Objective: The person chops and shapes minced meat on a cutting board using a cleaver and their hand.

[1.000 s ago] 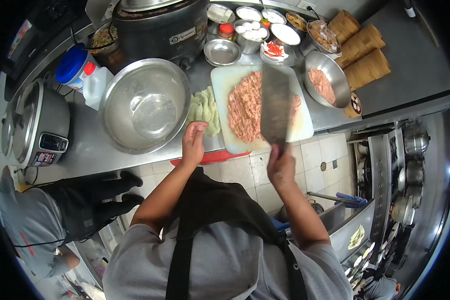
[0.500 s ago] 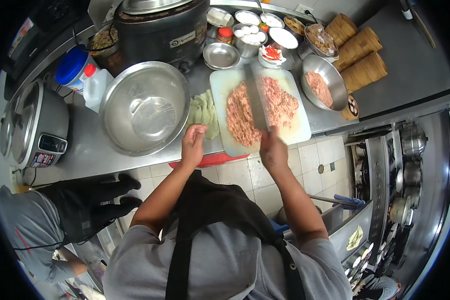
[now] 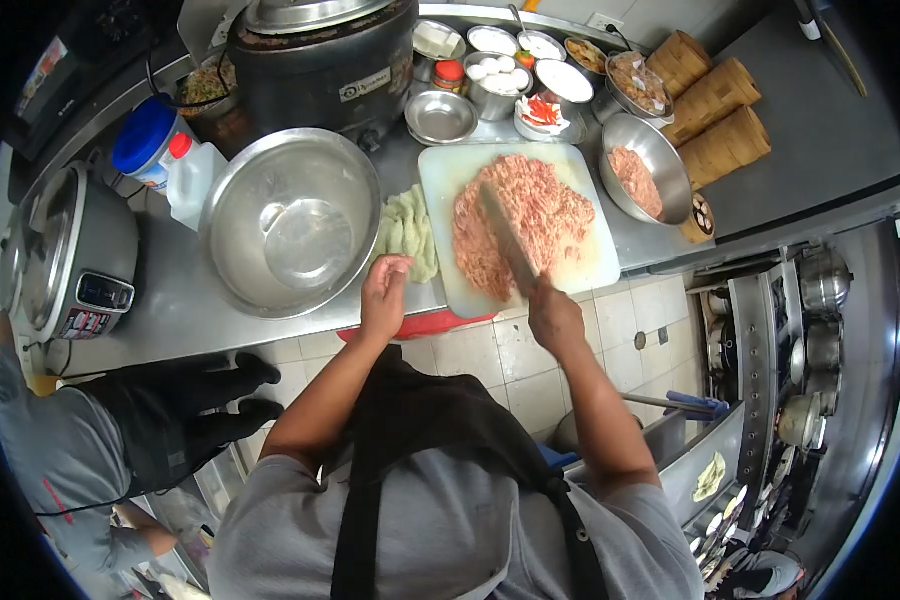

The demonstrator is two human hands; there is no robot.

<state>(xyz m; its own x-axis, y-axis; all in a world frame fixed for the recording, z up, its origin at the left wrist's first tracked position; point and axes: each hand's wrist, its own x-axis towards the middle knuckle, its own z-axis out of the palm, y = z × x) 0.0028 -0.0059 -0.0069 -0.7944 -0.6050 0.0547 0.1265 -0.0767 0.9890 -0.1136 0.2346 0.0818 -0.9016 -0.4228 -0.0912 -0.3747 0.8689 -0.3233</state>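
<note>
My right hand (image 3: 556,318) is wrapped round the handle of a cleaver (image 3: 510,243). Its broad blade is down in the pink minced meat (image 3: 540,200), which is spread over a white cutting board (image 3: 448,163). To the left, my left hand (image 3: 383,295) hovers by the counter's front edge with its fingers loosely curled and apart, holding nothing. Just beyond it lies a crumpled light green cloth (image 3: 406,235), between the board and a large steel bowl (image 3: 232,270). A smaller steel bowl (image 3: 678,180) right of the board holds more minced meat.
A black cooker (image 3: 315,85) stands at the back left, a grey rice cooker (image 3: 80,255) at far left. Behind the board are a bowl of eggs (image 3: 497,76), a red-lidded jar (image 3: 449,74) and several small bowls. Bamboo steamers (image 3: 715,100) sit at right. Another person (image 3: 80,450) stands at lower left.
The cleaver blade has come down into the meat and tilted to the left, and my right hand is slightly lower. My left hand has barely moved. The person at lower left has shifted slightly.
</note>
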